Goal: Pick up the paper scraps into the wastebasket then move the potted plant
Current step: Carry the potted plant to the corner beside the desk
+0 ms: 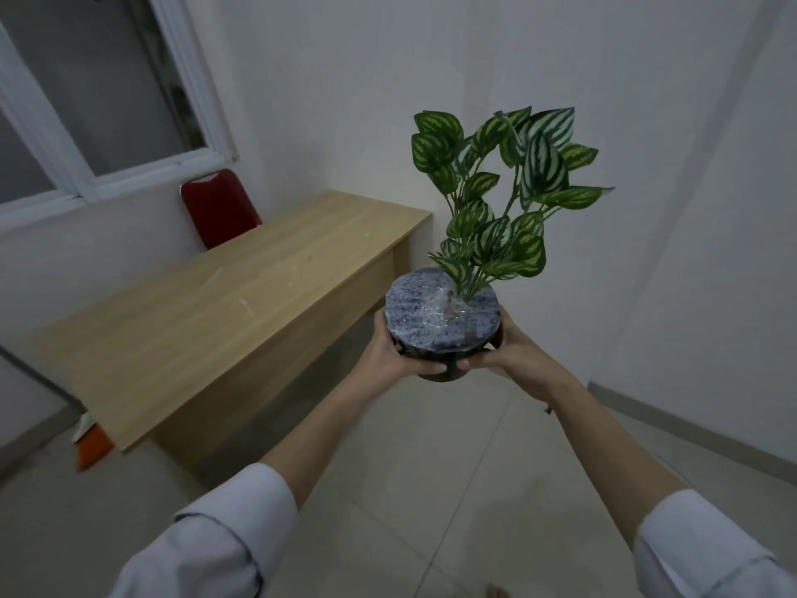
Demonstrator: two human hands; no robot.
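Observation:
The potted plant [444, 323] has a dark round pot, a speckled grey top wrapped in clear film, and striped green leaves rising up and to the right. It is held in the air in front of me, above the tiled floor and to the right of the desk. My left hand [394, 351] grips the pot's left side and my right hand [502, 353] grips its right side, thumbs near the lower rim. No paper scraps show. An orange container [92, 444], perhaps the wastebasket, peeks out under the desk's left end, mostly hidden.
A long wooden desk [207, 321] stands along the left wall under a window [86, 101]. A red chair [218, 207] sits behind it. White walls meet in a corner behind the plant. Pale tiled floor [431, 489] stretches below my arms.

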